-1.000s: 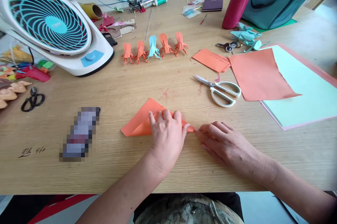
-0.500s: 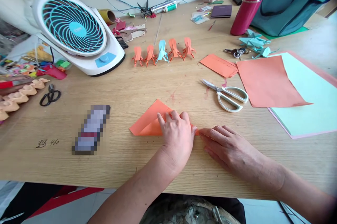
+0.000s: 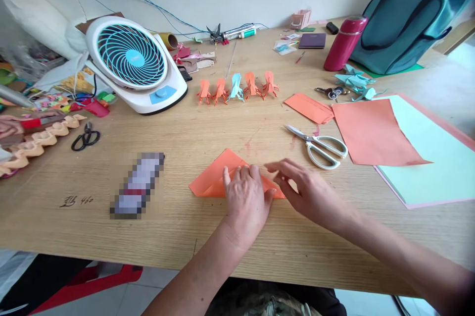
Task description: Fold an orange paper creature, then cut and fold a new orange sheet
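Observation:
A folded sheet of orange paper [image 3: 227, 160] lies on the table in front of me, its lower edge toward me and a peak at the far side. My left hand [image 3: 245, 194] presses down on it, fingers bent and thumb at the right, holding it against the wood. To the right, my right hand [image 3: 300, 182] is raised just above the paper's right part, a little blurred, its fingers apart with nothing seen in them. Beyond it rest white-handled scissors [image 3: 324, 150]. The middle of the fold is hidden under the left hand.
Several small folded paper figures [image 3: 236, 87] stand in a row. A fan [image 3: 163, 98], a pixelated phone-like object [image 3: 137, 187] and black scissors [image 3: 86, 137] are leftward. At right are orange sheets [image 3: 378, 132], keys [image 3: 332, 92], a magenta bottle [image 3: 345, 43] and a teal bag [image 3: 401, 28].
My right hand has lifted from the paper's right corner and moved up and slightly left, its fingers spreading. The left hand stays pressed on the paper. The view has shifted slightly.

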`<state>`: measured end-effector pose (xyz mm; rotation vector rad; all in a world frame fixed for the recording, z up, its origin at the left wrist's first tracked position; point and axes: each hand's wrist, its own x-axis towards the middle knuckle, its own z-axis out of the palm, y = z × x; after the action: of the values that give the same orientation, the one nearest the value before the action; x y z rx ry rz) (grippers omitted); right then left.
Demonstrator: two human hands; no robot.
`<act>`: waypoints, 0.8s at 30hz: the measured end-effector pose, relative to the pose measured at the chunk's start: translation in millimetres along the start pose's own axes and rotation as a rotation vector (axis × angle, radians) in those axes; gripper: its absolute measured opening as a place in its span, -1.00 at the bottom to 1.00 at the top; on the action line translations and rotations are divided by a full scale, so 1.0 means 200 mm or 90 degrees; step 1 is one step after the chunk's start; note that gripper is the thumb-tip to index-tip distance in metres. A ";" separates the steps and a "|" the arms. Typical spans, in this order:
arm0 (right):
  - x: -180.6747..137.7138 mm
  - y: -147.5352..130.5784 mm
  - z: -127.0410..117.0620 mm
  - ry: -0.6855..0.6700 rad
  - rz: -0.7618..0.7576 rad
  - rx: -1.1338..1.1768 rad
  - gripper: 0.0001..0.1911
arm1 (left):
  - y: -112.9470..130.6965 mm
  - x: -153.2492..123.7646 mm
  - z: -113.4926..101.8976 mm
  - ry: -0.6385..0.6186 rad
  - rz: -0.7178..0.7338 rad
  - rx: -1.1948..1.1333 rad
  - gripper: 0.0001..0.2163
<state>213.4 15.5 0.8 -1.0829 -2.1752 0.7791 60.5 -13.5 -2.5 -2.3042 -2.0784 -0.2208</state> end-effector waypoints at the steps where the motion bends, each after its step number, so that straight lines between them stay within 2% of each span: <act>1: 0.04 0.00 0.04 0.030 0.022 0.048 -0.65 | 0.00 0.00 0.00 0.007 -0.008 -0.008 -0.77; 3: 0.11 0.02 0.11 0.059 0.039 0.101 -0.60 | 0.01 0.00 0.01 0.020 -0.018 -0.024 -0.78; 8: 0.13 0.08 0.24 0.040 0.001 0.091 -0.59 | 0.01 -0.01 0.03 0.041 -0.034 -0.050 -0.87; 15: 0.12 0.10 0.23 0.002 -0.057 0.062 -0.65 | -0.04 -0.03 0.02 0.022 -0.003 -0.047 -0.84; 21: 0.13 0.10 0.24 -0.018 -0.133 0.024 -0.64 | -0.15 -0.04 0.00 -0.035 0.089 -0.026 -0.85; 24: 0.13 0.10 0.25 -0.020 -0.137 0.002 -0.64 | -0.22 -0.07 -0.01 -0.042 0.150 -0.051 -0.83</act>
<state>174.6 34.7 -39.9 -0.8226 -2.2693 0.7049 15.2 -22.2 -5.2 -2.6097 -1.8338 -0.2278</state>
